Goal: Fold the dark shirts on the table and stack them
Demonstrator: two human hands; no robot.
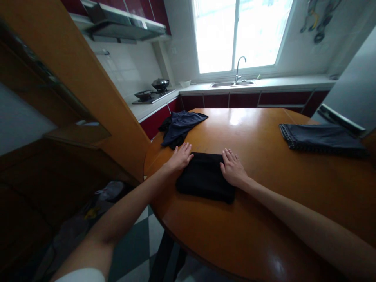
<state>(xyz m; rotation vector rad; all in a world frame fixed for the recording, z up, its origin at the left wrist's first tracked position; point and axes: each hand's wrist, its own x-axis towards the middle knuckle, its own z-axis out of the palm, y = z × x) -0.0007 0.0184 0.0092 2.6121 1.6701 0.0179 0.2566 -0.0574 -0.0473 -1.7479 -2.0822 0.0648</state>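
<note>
A black garment (205,176), folded into a compact rectangle, lies flat on the wooden table (252,231). Its kind cannot be made out from the folded shape. My left hand (180,156) rests along its upper left edge, fingers stretched out. On the opposite side, my right hand (233,168) lies flat over the upper right edge with its fingers extended. Both palms touch the cloth and neither hand grasps it.
Crumpled dark clothes (183,125) lie at the table's far left edge. Folded dark jeans (323,139) are on the right side. Behind the table stand a counter with a sink (232,84) and a stove (152,97) with pans. A wooden partition (117,105) rises at left.
</note>
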